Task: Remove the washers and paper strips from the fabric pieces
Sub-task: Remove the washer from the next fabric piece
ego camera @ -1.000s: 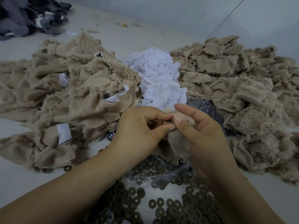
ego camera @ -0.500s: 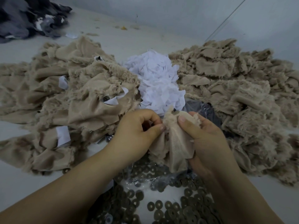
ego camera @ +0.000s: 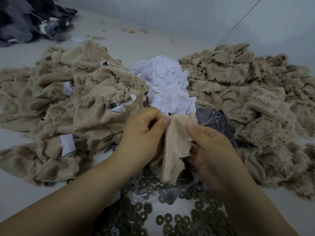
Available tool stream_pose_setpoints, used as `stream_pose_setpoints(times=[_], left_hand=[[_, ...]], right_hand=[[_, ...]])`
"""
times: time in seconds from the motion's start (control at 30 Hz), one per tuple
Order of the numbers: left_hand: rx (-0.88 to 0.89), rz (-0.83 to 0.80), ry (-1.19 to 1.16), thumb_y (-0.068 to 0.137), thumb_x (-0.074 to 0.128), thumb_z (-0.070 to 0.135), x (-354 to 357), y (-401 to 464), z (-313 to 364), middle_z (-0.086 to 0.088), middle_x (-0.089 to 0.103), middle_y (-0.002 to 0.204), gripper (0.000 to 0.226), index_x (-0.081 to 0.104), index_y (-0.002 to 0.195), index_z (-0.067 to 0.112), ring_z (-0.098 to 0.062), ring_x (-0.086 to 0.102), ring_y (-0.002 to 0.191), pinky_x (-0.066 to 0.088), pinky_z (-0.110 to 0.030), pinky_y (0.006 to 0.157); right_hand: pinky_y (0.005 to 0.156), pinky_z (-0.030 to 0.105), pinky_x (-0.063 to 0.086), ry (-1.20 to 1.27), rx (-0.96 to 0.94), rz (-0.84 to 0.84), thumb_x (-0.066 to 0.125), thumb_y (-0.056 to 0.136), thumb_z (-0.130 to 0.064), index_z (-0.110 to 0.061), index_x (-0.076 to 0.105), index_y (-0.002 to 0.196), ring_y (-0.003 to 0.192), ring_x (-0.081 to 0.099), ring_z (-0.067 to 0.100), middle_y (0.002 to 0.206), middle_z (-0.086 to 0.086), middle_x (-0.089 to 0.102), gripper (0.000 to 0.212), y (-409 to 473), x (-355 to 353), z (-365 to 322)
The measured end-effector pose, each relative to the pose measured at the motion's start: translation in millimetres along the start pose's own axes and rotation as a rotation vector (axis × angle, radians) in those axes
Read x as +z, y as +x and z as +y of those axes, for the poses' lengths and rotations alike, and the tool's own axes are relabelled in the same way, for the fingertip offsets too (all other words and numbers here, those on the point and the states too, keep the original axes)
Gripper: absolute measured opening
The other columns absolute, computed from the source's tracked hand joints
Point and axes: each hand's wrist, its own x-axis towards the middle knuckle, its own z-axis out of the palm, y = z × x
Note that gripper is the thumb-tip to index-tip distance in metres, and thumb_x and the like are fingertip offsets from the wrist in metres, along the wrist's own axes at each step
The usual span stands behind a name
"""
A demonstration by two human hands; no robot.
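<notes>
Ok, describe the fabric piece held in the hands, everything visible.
The fabric piece is a small beige scrap, smooth knit backing toward the camera, fuzzy pile showing along its ragged edges. It hangs limp and creased, its top edge stretched between the left hand and right hand, each pinching it with the thumb in front. A small dark speck sits at its upper left corner; what it is I cannot tell. Its lower end dangles above the washers and clear plastic, in front of the paper heap.
</notes>
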Motion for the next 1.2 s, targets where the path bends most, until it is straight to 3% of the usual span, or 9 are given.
stream_pose_setpoints(times=[0.07,0.17,0.3,0.43,0.57,0.8,1.0,1.07,1.2], left_hand=[[0.107,-0.010,0.125,0.096,0.059,0.010,1,0,3,0.010,0.048,0.054,0.029,0.055,0.068,0.009,-0.002,0.042,0.050,0.035,-0.017,0.051],[0.194,-0.025,0.207,0.097,0.055,0.005,4,-3,6,0.008,0.045,0.060,0.032,0.049,0.066,0.009,-0.001,0.041,0.056,0.033,-0.012,0.053],[0.102,-0.017,0.140,0.101,0.048,0.013,4,-3,4,0.008,0.037,0.059,0.039,0.038,0.063,0.012,-0.003,0.035,0.055,0.032,-0.016,0.053],[0.040,-0.011,0.066,0.097,0.056,0.032,5,-6,2,0.008,0.039,0.053,0.045,0.041,0.063,0.009,-0.005,0.036,0.051,0.034,-0.021,0.051],[0.028,-0.066,0.101,0.079,0.076,0.035,6,-11,0,-0.002,0.043,0.059,0.046,0.047,0.070,0.000,-0.011,0.039,0.054,0.035,-0.030,0.049],[-0.078,-0.094,-0.164,0.095,0.059,0.007,4,-11,-9,-0.001,0.049,0.057,0.028,0.060,0.068,0.009,-0.012,0.043,0.053,0.039,-0.023,0.052],[-0.030,-0.126,-0.192,0.086,0.064,0.026,8,-15,-8,-0.009,0.050,0.059,0.028,0.062,0.072,0.002,-0.016,0.043,0.055,0.038,-0.026,0.053],[-0.015,-0.113,-0.172,0.086,0.070,0.026,9,-16,-8,-0.006,0.047,0.056,0.031,0.059,0.070,0.002,-0.012,0.042,0.054,0.038,-0.026,0.051],[-0.047,-0.104,-0.199,0.091,0.065,0.014,8,-15,-9,-0.029,0.058,0.070,0.020,0.067,0.073,0.004,-0.024,0.051,0.062,0.047,-0.043,0.060]], right_hand=[[0.079,0.044,0.061,-0.166,0.036,-0.073,0.088,0.057,-0.052,-0.005,0.073,0.104,0.091,0.074,0.030,0.102,0.019,0.076,0.068,-4,1,5],[0.086,0.047,0.059,-0.162,-0.016,-0.063,0.079,0.068,-0.041,-0.009,0.076,0.100,0.096,0.073,0.034,0.100,0.017,0.076,0.045,-4,2,9],[0.086,0.040,0.060,0.077,-0.007,-0.050,0.063,0.089,-0.025,-0.008,0.069,0.119,0.105,0.072,0.030,0.112,0.015,0.075,0.035,-1,3,7],[0.097,0.046,0.053,0.055,0.020,-0.058,0.054,0.101,-0.021,-0.008,0.067,0.123,0.109,0.071,0.029,0.116,0.014,0.074,0.030,-3,4,8],[0.098,0.050,0.054,0.054,0.032,-0.021,0.053,0.100,-0.025,-0.006,0.070,0.118,0.106,0.072,0.032,0.112,0.017,0.074,0.031,-3,4,7],[0.094,0.049,0.055,0.039,0.059,0.065,0.053,0.101,-0.028,-0.008,0.070,0.118,0.102,0.073,0.031,0.109,0.015,0.076,0.031,-4,5,7],[0.088,0.050,0.059,0.051,0.071,-0.011,0.072,0.078,-0.026,-0.004,0.076,0.100,0.096,0.074,0.037,0.102,0.023,0.075,0.031,-12,9,3],[0.085,0.050,0.059,0.041,0.102,0.010,0.074,0.076,-0.024,-0.002,0.074,0.105,0.093,0.074,0.038,0.099,0.023,0.075,0.037,-14,10,1],[0.088,0.051,0.059,0.103,0.160,0.009,0.073,0.083,-0.020,0.000,0.066,0.118,0.096,0.074,0.037,0.103,0.023,0.075,0.041,-17,14,-4]])
